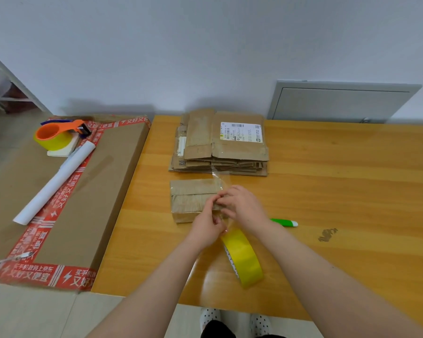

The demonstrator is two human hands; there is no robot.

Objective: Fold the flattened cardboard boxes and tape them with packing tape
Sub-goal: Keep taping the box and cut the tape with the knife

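Note:
A small folded cardboard box (191, 198) stands on the wooden table (327, 181) in front of me. A strip of clear packing tape (219, 178) runs over its right end. My left hand (209, 228) pinches the tape at the box's near right corner. My right hand (243, 203) rests on the box's right end, fingers curled onto the tape. A yellow tape roll (244, 258) hangs on the strip below my hands. Behind the box lies a stack of flattened cardboard boxes (220, 145).
A green and white cutter (285, 222) lies right of my right hand. On the left, a large flat carton (66, 206) with red tape carries an orange tape dispenser (56, 135) and a white paper roll (55, 185). A grey panel (340, 101) leans on the wall.

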